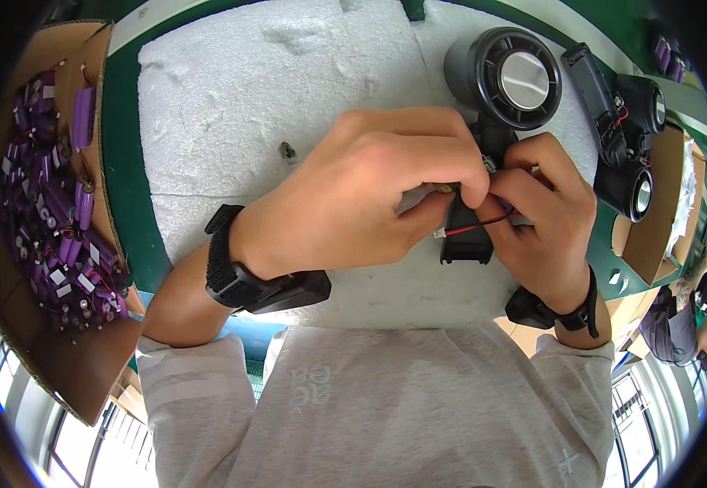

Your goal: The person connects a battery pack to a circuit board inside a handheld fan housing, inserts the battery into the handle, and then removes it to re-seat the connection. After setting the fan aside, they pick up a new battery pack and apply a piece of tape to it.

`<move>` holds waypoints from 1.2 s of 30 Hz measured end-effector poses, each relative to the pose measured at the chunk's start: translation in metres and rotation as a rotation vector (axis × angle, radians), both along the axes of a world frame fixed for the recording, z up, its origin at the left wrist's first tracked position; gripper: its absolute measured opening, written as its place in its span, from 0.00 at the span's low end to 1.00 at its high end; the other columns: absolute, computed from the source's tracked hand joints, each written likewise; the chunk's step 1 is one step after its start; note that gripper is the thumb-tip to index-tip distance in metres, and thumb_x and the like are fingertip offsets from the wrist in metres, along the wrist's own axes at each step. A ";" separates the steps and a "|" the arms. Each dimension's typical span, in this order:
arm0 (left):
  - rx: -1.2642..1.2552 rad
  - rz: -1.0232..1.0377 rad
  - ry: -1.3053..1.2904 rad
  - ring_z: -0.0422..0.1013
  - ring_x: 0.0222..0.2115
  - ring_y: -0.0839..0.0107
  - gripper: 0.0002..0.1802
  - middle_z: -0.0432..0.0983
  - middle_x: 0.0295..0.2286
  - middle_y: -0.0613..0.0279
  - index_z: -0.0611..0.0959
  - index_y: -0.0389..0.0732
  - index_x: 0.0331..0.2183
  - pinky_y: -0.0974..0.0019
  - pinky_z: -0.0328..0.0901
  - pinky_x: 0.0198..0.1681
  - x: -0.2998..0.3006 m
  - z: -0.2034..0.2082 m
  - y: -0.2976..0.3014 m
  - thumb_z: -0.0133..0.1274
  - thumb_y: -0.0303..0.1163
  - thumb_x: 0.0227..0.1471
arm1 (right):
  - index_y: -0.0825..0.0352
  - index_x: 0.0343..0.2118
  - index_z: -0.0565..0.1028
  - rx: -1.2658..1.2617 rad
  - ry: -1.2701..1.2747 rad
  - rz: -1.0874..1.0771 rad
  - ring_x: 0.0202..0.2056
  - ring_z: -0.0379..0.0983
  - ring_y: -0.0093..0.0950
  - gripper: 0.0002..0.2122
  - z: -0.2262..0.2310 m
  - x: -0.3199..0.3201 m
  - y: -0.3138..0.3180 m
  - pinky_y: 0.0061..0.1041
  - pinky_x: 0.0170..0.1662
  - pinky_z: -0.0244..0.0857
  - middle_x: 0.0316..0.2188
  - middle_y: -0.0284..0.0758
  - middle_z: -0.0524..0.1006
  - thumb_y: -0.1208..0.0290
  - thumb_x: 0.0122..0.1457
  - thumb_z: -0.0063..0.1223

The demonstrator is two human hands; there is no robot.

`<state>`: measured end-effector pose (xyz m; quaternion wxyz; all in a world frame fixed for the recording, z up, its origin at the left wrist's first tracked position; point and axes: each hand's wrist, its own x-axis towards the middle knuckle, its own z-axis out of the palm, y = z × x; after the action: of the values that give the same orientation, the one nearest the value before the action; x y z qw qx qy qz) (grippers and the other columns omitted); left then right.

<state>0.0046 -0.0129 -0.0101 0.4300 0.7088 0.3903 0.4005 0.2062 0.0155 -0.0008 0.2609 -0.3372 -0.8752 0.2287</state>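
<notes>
A black handheld fan (504,77) with a round head and silver disc lies on the foam, its open handle (467,244) pointing toward me. My left hand (361,191) reaches across the handle, thumb and forefinger pinched over it; whatever is between those fingertips is too small to make out. At the handle's right side my right hand (544,211) has its fingers closed on thin red and black wires (483,222). These wires run left to a small white connector (439,233) lying by the handle's edge. Both hands cover the handle's middle.
White foam sheets (223,106) cover the green table. A cardboard box (93,325) of purple battery cells (52,203) stands at left. More black fan parts (597,106) lie at right, beside another cardboard box (654,236). A small dark scrap (287,152) rests on the foam. Another person (683,325) is at far right.
</notes>
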 end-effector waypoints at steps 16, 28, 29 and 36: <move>-0.095 0.020 -0.068 0.71 0.26 0.71 0.11 0.74 0.28 0.60 0.79 0.38 0.26 0.73 0.64 0.27 0.000 0.001 0.001 0.60 0.15 0.36 | 0.69 0.31 0.77 -0.169 0.179 0.152 0.25 0.70 0.27 0.09 0.011 0.017 0.016 0.21 0.27 0.64 0.32 0.39 0.71 0.78 0.44 0.61; -0.073 -0.028 -0.123 0.70 0.24 0.69 0.07 0.74 0.25 0.57 0.80 0.34 0.26 0.70 0.62 0.26 -0.005 0.000 0.004 0.62 0.26 0.47 | 0.66 0.30 0.80 -0.044 0.128 0.097 0.19 0.68 0.23 0.09 0.012 0.010 0.005 0.19 0.19 0.60 0.27 0.35 0.71 0.75 0.44 0.66; -0.085 -0.030 -0.113 0.70 0.24 0.69 0.07 0.74 0.25 0.56 0.80 0.34 0.26 0.70 0.62 0.26 -0.006 0.000 0.004 0.61 0.26 0.49 | 0.66 0.30 0.80 0.008 0.135 0.075 0.18 0.67 0.22 0.09 0.012 0.009 0.004 0.19 0.18 0.59 0.26 0.34 0.71 0.74 0.43 0.67; -0.120 -0.025 -0.081 0.69 0.23 0.69 0.10 0.74 0.25 0.56 0.80 0.33 0.25 0.70 0.61 0.26 -0.007 0.002 0.003 0.57 0.29 0.53 | 0.66 0.29 0.80 0.130 0.064 -0.003 0.18 0.67 0.21 0.09 0.012 0.004 -0.001 0.18 0.17 0.58 0.26 0.34 0.71 0.75 0.43 0.67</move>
<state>-0.0023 -0.0097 -0.0083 0.4922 0.6697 0.3868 0.3994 0.2104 0.0146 0.0111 0.3106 -0.3135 -0.8787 0.1818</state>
